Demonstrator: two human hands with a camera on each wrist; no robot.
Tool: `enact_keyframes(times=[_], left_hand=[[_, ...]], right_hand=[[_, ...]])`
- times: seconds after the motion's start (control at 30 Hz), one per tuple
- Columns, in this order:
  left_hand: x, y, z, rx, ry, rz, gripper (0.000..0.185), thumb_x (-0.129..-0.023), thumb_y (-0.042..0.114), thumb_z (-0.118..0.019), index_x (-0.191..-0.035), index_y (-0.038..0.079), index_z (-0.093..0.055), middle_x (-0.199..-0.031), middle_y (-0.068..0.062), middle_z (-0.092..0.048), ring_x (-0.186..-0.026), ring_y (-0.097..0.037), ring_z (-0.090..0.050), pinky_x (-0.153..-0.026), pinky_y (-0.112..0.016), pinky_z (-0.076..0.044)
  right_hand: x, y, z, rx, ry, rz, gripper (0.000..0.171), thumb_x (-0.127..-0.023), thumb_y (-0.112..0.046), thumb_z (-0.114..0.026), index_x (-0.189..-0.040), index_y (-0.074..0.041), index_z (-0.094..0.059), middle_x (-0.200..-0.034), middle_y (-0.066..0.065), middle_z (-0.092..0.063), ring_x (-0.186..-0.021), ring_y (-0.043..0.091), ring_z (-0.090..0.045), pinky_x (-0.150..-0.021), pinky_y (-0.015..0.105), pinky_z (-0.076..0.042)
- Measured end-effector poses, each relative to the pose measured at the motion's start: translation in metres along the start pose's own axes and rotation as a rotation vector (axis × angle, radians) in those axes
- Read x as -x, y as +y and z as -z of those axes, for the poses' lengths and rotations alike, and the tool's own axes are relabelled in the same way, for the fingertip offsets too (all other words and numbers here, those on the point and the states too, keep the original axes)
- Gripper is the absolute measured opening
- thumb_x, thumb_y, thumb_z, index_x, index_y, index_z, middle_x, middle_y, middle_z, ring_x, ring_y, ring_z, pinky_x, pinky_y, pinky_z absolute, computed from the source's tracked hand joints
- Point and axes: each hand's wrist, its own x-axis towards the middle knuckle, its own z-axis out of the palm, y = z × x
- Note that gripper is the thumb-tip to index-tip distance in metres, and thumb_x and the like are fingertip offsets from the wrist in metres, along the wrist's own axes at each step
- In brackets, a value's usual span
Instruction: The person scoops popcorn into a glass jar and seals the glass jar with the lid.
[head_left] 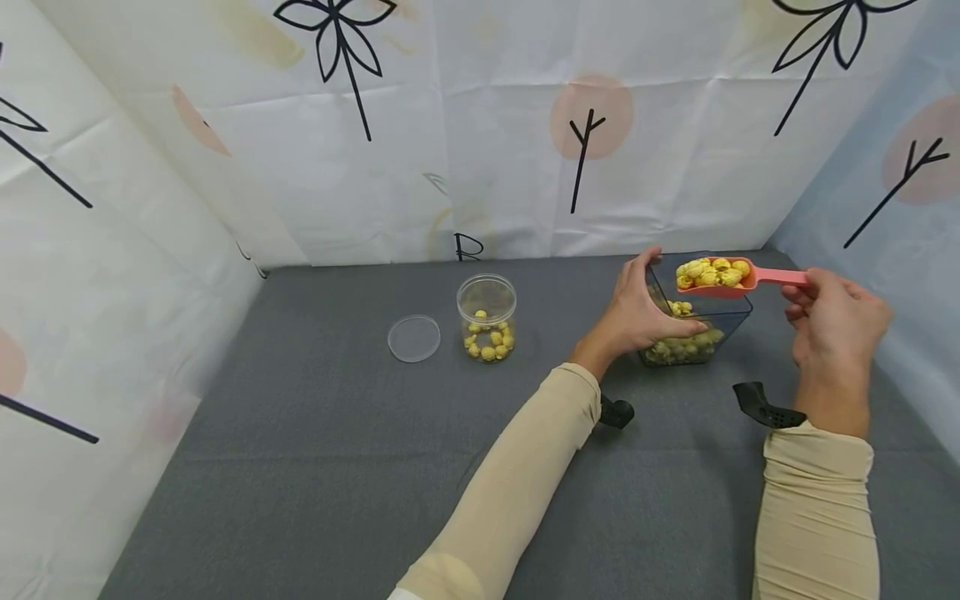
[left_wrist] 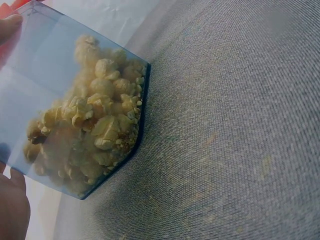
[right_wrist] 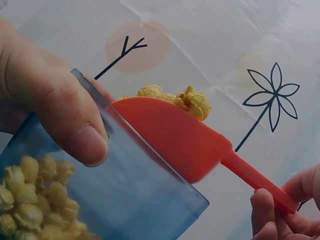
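— Start with the big things. What sits on the grey mat (head_left: 337, 467)?

— At its far right stands a clear blue tub (head_left: 701, 321), tilted and part full of popcorn (left_wrist: 95, 130). The left hand (head_left: 637, 312) grips its near wall, thumb (right_wrist: 75, 125) curled over the rim.

— And the scoop?

— The pink scoop (head_left: 720, 279) hangs just above the tub's mouth, heaped with popcorn. Its long axis runs roughly level, left to right: bowl pointing left, handle pointing right into the right hand (head_left: 836, 321), whose fingertips pinch the handle's end.

— Anything smaller?

— Well apart to the left, an open round jar (head_left: 487, 327) holds a little popcorn, and its clear lid (head_left: 414, 337) lies flat just beside it.
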Motion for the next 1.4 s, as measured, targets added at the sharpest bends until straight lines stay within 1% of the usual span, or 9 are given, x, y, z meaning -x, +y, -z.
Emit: enact_keyframes(times=[0.17,0.3,0.5,0.7,0.8,0.93,1.07,1.2,1.4], left_hand=[[0.001,0.001,0.000,0.003,-0.001,-0.001,0.114,-0.073,0.043,-0.092,-0.159,0.040,-0.017,-0.155,0.013,-0.032,-0.138,-0.005,-0.039,-0.108,-0.029,-0.047],[0.000,0.003,0.002,-0.021,-0.013,0.004,0.117,-0.073,0.044,-0.091,-0.160,0.039,-0.014,-0.157,0.013,-0.031,-0.141,-0.006,-0.038,-0.109,-0.030,-0.047],[0.001,0.009,0.006,-0.070,-0.053,0.036,0.125,-0.072,0.046,-0.091,-0.162,0.040,-0.005,-0.163,0.011,-0.025,-0.148,-0.009,-0.034,-0.113,-0.033,-0.045],[0.006,0.015,0.009,-0.124,-0.091,0.077,0.130,-0.073,0.049,-0.090,-0.163,0.038,0.003,-0.169,0.007,-0.017,-0.154,-0.013,-0.027,-0.118,-0.037,-0.042],[0.007,0.016,0.011,-0.179,-0.087,0.058,0.133,-0.072,0.053,-0.090,-0.162,0.038,0.006,-0.170,0.006,-0.013,-0.156,-0.013,-0.024,-0.120,-0.038,-0.040],[0.009,0.015,0.013,-0.220,-0.065,0.026,0.134,-0.071,0.057,-0.089,-0.162,0.040,0.007,-0.170,0.007,-0.012,-0.156,-0.013,-0.025,-0.119,-0.038,-0.040],[0.011,0.014,0.018,-0.201,-0.058,0.020,0.132,-0.071,0.056,-0.089,-0.162,0.040,0.005,-0.170,0.007,-0.012,-0.156,-0.013,-0.025,-0.119,-0.040,-0.041],[0.012,0.016,0.023,-0.184,-0.053,0.009,0.130,-0.073,0.055,-0.088,-0.162,0.039,0.005,-0.170,0.007,-0.014,-0.156,-0.014,-0.024,-0.120,-0.041,-0.040],[0.014,0.024,0.034,-0.121,0.001,0.001,0.127,-0.074,0.053,-0.089,-0.163,0.039,0.000,-0.168,0.007,-0.019,-0.154,-0.013,-0.027,-0.119,-0.042,-0.040]], right_hand=[[0.000,0.001,0.000,-0.013,-0.010,-0.001,0.007,-0.092,-0.014,-0.077,-0.095,-0.008,-0.076,-0.077,0.001,-0.074,-0.053,0.013,-0.066,-0.049,0.021,-0.046],[-0.001,0.002,-0.001,-0.009,-0.014,-0.001,0.007,-0.092,-0.014,-0.076,-0.095,-0.008,-0.076,-0.078,0.001,-0.075,-0.054,0.013,-0.067,-0.050,0.021,-0.046],[0.001,0.002,-0.001,0.025,-0.015,0.004,0.006,-0.093,-0.015,-0.075,-0.094,-0.009,-0.077,-0.075,-0.001,-0.074,-0.054,0.012,-0.066,-0.050,0.020,-0.046],[0.003,0.006,-0.003,0.047,-0.015,-0.018,0.007,-0.093,-0.016,-0.076,-0.095,-0.010,-0.077,-0.078,-0.001,-0.074,-0.055,0.012,-0.067,-0.050,0.020,-0.047],[0.004,0.006,-0.004,0.052,-0.020,-0.014,0.007,-0.093,-0.017,-0.075,-0.095,-0.011,-0.077,-0.076,-0.001,-0.075,-0.054,0.012,-0.066,-0.050,0.020,-0.046],[0.005,0.005,-0.005,0.038,-0.026,0.007,0.007,-0.094,-0.017,-0.075,-0.095,-0.010,-0.076,-0.075,-0.001,-0.075,-0.054,0.012,-0.066,-0.050,0.020,-0.046],[0.007,0.004,-0.006,0.018,-0.033,0.013,0.007,-0.093,-0.016,-0.075,-0.094,-0.008,-0.075,-0.074,0.000,-0.074,-0.053,0.012,-0.066,-0.049,0.020,-0.046],[0.011,0.002,-0.008,-0.006,-0.035,0.020,0.005,-0.094,-0.013,-0.073,-0.093,-0.008,-0.076,-0.073,0.001,-0.074,-0.052,0.012,-0.066,-0.049,0.020,-0.046],[0.022,-0.002,-0.022,-0.059,-0.075,0.018,0.007,-0.096,-0.009,-0.069,-0.093,-0.006,-0.075,-0.074,0.002,-0.074,-0.054,0.013,-0.066,-0.051,0.021,-0.046]])
